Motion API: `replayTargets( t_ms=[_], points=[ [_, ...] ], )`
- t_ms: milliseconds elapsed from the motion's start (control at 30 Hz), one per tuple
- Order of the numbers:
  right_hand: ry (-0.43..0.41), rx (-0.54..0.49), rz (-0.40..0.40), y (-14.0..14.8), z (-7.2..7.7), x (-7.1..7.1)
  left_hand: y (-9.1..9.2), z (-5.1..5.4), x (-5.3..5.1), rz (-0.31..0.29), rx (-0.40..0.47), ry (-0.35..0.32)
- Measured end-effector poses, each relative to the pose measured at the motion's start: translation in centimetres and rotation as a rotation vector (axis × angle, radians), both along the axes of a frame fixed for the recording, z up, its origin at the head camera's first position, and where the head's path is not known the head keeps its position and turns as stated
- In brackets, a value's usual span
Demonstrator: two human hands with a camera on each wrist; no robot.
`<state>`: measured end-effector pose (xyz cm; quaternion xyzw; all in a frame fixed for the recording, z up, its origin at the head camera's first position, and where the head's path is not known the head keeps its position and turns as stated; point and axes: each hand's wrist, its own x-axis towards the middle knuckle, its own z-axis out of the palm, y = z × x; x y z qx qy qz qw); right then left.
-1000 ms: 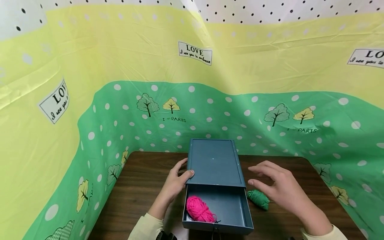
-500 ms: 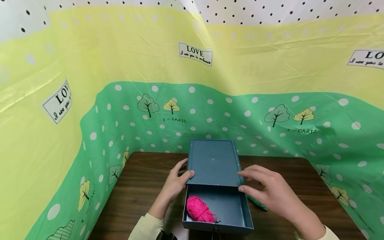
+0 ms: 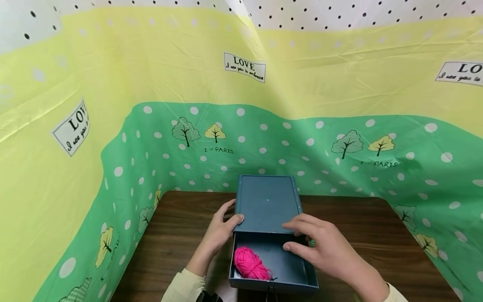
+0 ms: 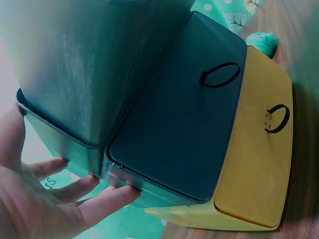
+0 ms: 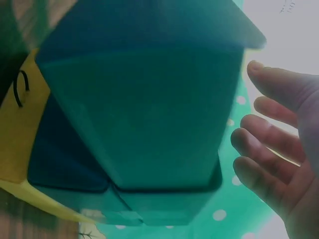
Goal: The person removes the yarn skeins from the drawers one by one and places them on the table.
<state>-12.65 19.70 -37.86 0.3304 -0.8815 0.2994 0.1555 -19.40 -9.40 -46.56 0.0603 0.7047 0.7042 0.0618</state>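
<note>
A blue box with its top drawer pulled out stands on the table; a pink yarn ball lies in the drawer's left part. My left hand rests on the box's left side, thumb on the top edge and fingers spread along the side wall, as the left wrist view shows. Over the drawer's right edge is my right hand, fingers loosely bent and holding nothing; the right wrist view shows it apart from the drawer. A green yarn ball lies on the table at the right, mostly covered by my right hand in the head view.
Below the pulled-out drawer sit a closed dark blue drawer and a closed yellow drawer, each with a black loop pull. Brown wooden table surrounds the box. A patterned curtain hangs behind and at both sides.
My right hand has moved left, from above the green yarn ball to the drawer's right edge. The left hand, box and pink yarn have stayed put.
</note>
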Motion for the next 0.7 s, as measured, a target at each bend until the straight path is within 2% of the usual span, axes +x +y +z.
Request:
replayTargets(
  t_ms=[200,467,700],
  points=[
    [-0.077,0.019,0.052,-1.2,-0.8,0.0,-0.1,0.0,0.0,-0.002,0.004,-0.002],
    [-0.167,-0.003,0.153,-3.0,-2.1,-0.3,-0.4,-0.2,-0.6,-0.005,0.004,0.004],
    [-0.253,0.034,0.206,-4.7,-2.7,-0.8,-0.5,-0.3,-1.1,-0.013,-0.014,0.012]
  ],
)
